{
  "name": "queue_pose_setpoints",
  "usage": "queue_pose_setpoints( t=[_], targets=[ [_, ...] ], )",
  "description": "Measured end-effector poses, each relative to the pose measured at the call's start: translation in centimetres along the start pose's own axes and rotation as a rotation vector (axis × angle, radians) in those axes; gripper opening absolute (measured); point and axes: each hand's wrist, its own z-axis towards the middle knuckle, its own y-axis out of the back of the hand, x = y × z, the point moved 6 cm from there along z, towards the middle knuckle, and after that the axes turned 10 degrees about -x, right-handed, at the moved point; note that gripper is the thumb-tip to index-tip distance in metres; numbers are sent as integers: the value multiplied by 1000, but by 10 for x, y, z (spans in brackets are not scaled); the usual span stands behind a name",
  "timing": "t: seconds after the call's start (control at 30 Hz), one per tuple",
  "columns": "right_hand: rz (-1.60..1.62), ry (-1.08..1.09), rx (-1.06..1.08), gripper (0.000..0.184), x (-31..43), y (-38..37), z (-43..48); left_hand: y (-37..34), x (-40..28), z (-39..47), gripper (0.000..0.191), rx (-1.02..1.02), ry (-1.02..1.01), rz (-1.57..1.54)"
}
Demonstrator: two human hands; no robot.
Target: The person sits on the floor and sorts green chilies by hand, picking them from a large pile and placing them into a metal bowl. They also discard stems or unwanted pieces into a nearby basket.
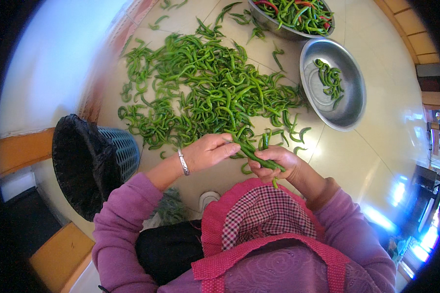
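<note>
My right hand [280,159] holds several long green chili peppers [251,154] in a small bunch, some sticking out past the fingers. Thumb and fingers of my left hand [212,152], which has a silver bracelet [183,162] at the wrist, pinch the far end of one of these peppers. Just beyond both hands, a wide loose pile of green chili peppers [220,95] lies on the tiled floor. To the right of the pile, a metal basin [311,97] has a few green peppers [330,80] in it.
At the top, a second metal basin [278,31] is heaped with green and some red peppers. A blue plastic basket [126,150] with a black bag liner [73,172] stands at left, near the wall [58,62]. My shoe [208,199] shows below my hands.
</note>
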Motion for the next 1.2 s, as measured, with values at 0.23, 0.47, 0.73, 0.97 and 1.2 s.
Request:
queue_pose_setpoints(
  t=[0.23, 0.47, 0.73, 0.97, 1.2],
  targets=[
    [287, -75, 247, 33, -18, -15, 0, 3, -30, -7, 32, 15, 1, 2],
    [217, 21, 311, 33, -13, -33, -4, -17, -29, -16, 30, 95, 265, -857],
    [-1059, 471, -1083, 40, 119, 51, -117, -17, 17, -22, 23, 115, 421, -339],
    [-2006, 818, -1769, 38, 191, 122, -223, -29, 33, -23, 25, 141, 391, -323],
    [-1751, 691, -1341, 30, 129, 98, -51, -28, 45, -24, 28, 42, 612, -629]
  ],
)
